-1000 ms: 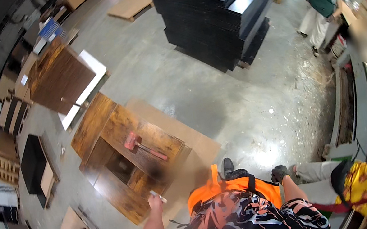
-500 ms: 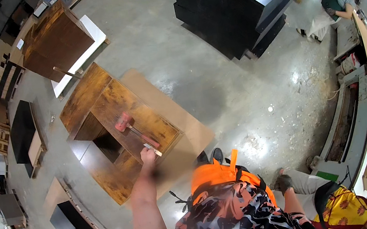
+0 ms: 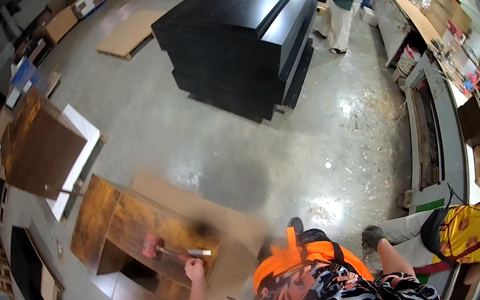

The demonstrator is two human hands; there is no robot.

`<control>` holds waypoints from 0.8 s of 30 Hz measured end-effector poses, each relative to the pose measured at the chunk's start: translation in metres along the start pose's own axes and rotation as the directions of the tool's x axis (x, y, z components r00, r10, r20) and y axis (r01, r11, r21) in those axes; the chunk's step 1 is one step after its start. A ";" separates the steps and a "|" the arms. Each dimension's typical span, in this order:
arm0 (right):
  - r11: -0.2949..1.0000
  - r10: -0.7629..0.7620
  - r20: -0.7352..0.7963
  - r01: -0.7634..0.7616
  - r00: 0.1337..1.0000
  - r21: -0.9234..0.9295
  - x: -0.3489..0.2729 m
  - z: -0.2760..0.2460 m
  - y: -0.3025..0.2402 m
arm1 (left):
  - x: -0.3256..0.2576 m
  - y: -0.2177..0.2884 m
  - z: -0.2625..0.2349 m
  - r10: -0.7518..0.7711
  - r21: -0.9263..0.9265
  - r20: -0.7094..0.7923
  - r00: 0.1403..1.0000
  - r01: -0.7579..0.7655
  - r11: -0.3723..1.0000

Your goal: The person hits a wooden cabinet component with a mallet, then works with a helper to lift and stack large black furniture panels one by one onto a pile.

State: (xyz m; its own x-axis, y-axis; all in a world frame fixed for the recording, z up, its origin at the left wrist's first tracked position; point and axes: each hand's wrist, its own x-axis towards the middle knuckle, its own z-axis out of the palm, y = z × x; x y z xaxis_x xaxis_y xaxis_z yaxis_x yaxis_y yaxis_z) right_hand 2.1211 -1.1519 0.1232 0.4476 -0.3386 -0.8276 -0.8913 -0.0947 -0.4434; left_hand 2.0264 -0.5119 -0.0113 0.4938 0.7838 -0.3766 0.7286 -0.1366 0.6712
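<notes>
Left hand (image 3: 194, 269) clutching slim pale tool (image 3: 200, 252) by red mallet (image 3: 150, 246) on brown cabinet (image 3: 90, 217); gloved right hand (image 3: 372, 237) hanging low, can't tell its grip.

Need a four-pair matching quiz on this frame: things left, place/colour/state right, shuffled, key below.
1. Mallet
2. Large panel stack
3. Left hand
4. Floral fabric, lower right

A. Yellow
B. Gripping a small pale-ended object
C. Lying on wood-grain boards
D. Black

Pairs: 1-C, 2-D, 3-B, 4-A
</notes>
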 end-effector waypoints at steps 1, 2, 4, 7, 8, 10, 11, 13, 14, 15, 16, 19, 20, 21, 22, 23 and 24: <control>0.999 -0.006 0.040 0.005 0.999 0.040 0.009 -0.001 0.008 | -0.039 0.070 -0.009 0.054 -0.057 0.099 0.994 -0.049 0.997; 0.999 -0.016 0.061 0.013 0.998 0.051 0.020 0.009 -0.002 | -0.039 0.051 -0.012 0.209 -0.025 0.181 0.961 -0.208 0.978; 0.995 -0.086 0.095 0.090 0.992 -0.042 0.044 0.024 -0.016 | -0.047 0.034 -0.008 0.119 -0.156 0.469 0.875 -0.050 0.986; 0.973 -0.160 0.186 0.186 0.969 -0.134 0.062 0.046 -0.050 | -0.072 0.023 -0.007 -0.085 -0.183 0.608 0.790 0.244 0.953; 0.935 -0.195 0.243 0.255 0.950 -0.247 0.081 0.044 -0.050 | -0.080 0.027 -0.009 -0.170 -0.059 0.596 0.784 0.255 0.965; 0.732 -0.279 0.430 0.480 0.858 -0.483 0.128 0.042 -0.054 | -0.085 -0.002 -0.014 -0.216 -0.158 0.739 0.638 0.476 0.865; 0.790 -0.275 0.420 0.453 0.865 -0.414 0.153 0.045 -0.049 | -0.091 0.005 -0.012 -0.231 -0.129 0.734 0.639 0.464 0.876; -0.313 -0.307 0.742 0.673 0.596 -0.670 0.141 0.059 -0.113 | -0.106 0.044 -0.013 -0.264 -0.072 0.631 0.730 0.393 0.917; -0.296 -0.320 0.739 0.678 0.593 -0.673 0.115 0.068 -0.145 | -0.112 0.064 -0.017 -0.267 -0.042 0.566 0.780 0.351 0.935; 0.301 -0.293 0.523 0.596 0.801 -0.744 0.097 0.075 -0.171 | -0.115 0.089 -0.019 -0.237 -0.024 0.499 0.834 0.287 0.958; 0.788 -0.104 0.336 0.284 0.936 -0.547 0.088 0.077 -0.192 | -0.115 0.115 -0.020 -0.183 -0.014 0.445 0.877 0.212 0.977; 0.354 -0.284 0.596 0.659 0.752 -0.663 0.061 0.083 -0.255 | -0.117 0.193 -0.027 0.045 0.033 0.284 0.958 -0.057 0.998; 0.309 -0.212 0.713 0.738 0.668 -0.600 0.022 0.082 -0.290 | -0.119 0.213 -0.025 0.122 0.054 0.256 0.959 -0.140 0.989; 0.235 -0.122 0.792 0.793 0.598 -0.563 -0.018 0.077 -0.327 | -0.118 0.235 -0.015 0.198 0.055 0.256 0.946 -0.218 0.974; 0.103 -0.087 0.913 0.915 0.399 -0.390 0.016 0.087 -0.305 | -0.116 0.253 0.004 0.261 0.013 0.312 0.914 -0.279 0.960; 0.144 0.029 0.884 0.873 0.466 -0.466 0.005 0.089 -0.315 | -0.106 0.261 0.022 0.252 -0.162 0.518 0.817 -0.196 0.967; 0.177 0.142 0.840 0.822 0.523 -0.541 -0.007 0.091 -0.326 | -0.110 0.264 0.051 0.262 -0.297 0.503 0.824 -0.120 0.947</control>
State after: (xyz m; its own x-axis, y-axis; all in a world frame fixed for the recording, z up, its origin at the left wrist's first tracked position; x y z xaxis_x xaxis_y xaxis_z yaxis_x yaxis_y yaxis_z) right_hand 2.4147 -1.0330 0.2424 0.1676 0.5963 -0.7851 0.1716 -0.8018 -0.5724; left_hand 2.1891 -0.6649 0.1750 0.8363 0.3052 -0.4554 0.4899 -0.0430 0.8707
